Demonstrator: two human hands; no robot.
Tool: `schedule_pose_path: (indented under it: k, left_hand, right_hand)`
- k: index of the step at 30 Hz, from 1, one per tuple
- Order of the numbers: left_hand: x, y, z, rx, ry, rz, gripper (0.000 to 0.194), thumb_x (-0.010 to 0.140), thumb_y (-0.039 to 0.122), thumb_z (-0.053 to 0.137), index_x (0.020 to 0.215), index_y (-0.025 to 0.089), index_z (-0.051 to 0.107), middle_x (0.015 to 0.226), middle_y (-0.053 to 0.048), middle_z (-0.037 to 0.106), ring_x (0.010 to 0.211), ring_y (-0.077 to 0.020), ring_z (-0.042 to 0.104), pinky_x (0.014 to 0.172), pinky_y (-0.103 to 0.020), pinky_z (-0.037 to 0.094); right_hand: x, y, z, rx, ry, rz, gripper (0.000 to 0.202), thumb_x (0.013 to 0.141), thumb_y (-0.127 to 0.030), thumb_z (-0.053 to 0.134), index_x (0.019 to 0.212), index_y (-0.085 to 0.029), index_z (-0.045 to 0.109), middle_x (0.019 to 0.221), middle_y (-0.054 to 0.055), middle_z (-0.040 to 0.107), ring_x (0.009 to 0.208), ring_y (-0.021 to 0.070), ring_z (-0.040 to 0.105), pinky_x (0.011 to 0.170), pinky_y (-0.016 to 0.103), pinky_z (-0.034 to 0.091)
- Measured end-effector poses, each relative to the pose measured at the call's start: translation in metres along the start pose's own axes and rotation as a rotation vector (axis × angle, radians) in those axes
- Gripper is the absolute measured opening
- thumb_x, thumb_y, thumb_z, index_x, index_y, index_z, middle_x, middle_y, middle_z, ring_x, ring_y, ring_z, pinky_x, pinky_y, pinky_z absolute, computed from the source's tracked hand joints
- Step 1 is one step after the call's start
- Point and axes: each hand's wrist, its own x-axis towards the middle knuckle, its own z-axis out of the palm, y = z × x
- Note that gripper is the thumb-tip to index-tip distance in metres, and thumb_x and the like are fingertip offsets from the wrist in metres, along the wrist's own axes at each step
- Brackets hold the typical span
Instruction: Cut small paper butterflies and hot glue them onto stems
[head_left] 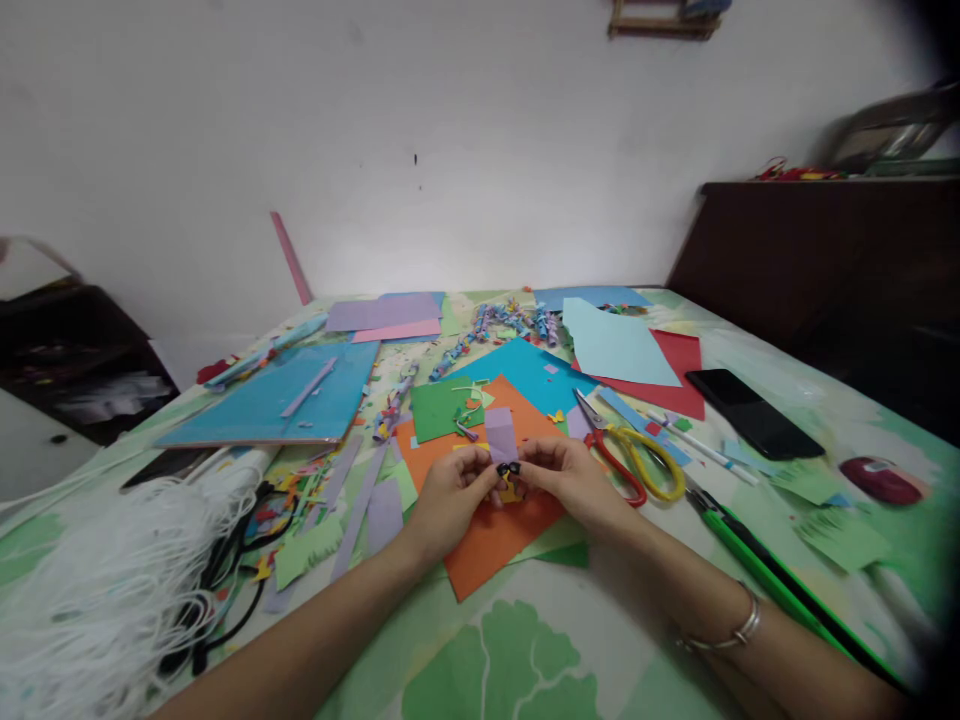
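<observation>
In the middle of the head view, my left hand (pixel 461 485) and my right hand (pixel 559 470) meet with their thumbs almost touching. Both are closed in a pinch on a small lilac paper strip (pixel 500 432), which stands upright between them. Dark nails show at the thumb tips. A bit of yellow paper (pixel 510 490) shows just under the fingers; whether it is held too, I cannot tell. Beneath the hands lies an orange paper sheet (pixel 480 565), with a green paper square (pixel 433 412) and curled scraps on it. Scissors (pixel 637 460) with red and yellow handles lie beside my right hand.
A green cutter (pixel 772 570), a black phone (pixel 754 410) and a dark red mouse (pixel 881 480) lie on the right. White cord (pixel 112 570) is heaped at left, near a blue pad (pixel 262 400). Blue sheets (pixel 514 365) and fringed paper rolls (pixel 544 325) lie farther back.
</observation>
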Motion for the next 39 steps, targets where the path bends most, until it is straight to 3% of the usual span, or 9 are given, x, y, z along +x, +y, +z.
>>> schedule_pose_path:
  k: [16, 27, 39]
  left_hand:
    - [-0.001, -0.004, 0.001, 0.073, 0.020, -0.019, 0.010, 0.073, 0.023, 0.056, 0.073, 0.013, 0.056, 0.058, 0.002, 0.056, 0.050, -0.0089, 0.055, 0.050, -0.021, 0.043]
    - [-0.004, -0.002, 0.002, 0.327, 0.087, 0.016, 0.008, 0.067, 0.022, 0.053, 0.066, 0.015, 0.055, 0.060, 0.003, 0.050, 0.055, -0.0094, 0.045, 0.053, -0.022, 0.035]
    - [-0.007, 0.003, 0.006, 0.478, 0.151, 0.068, 0.008, 0.065, 0.020, 0.051, 0.058, 0.017, 0.048, 0.054, 0.005, 0.045, 0.052, -0.0090, 0.042, 0.051, -0.022, 0.031]
  right_hand:
    - [-0.002, 0.008, 0.000, -0.230, -0.046, -0.084, 0.010, 0.076, -0.025, 0.058, 0.075, -0.016, 0.061, 0.066, 0.000, 0.060, 0.058, 0.0109, 0.055, 0.056, 0.024, 0.044]
    - [-0.010, 0.000, 0.007, -0.795, -0.014, -0.272, 0.008, 0.075, -0.013, 0.051, 0.067, -0.016, 0.052, 0.059, -0.004, 0.048, 0.055, 0.0088, 0.042, 0.052, 0.021, 0.029]
    - [-0.014, -0.006, 0.011, -0.991, -0.012, -0.292, 0.018, 0.076, -0.008, 0.048, 0.068, -0.019, 0.038, 0.065, -0.001, 0.049, 0.060, 0.0113, 0.044, 0.056, 0.023, 0.027]
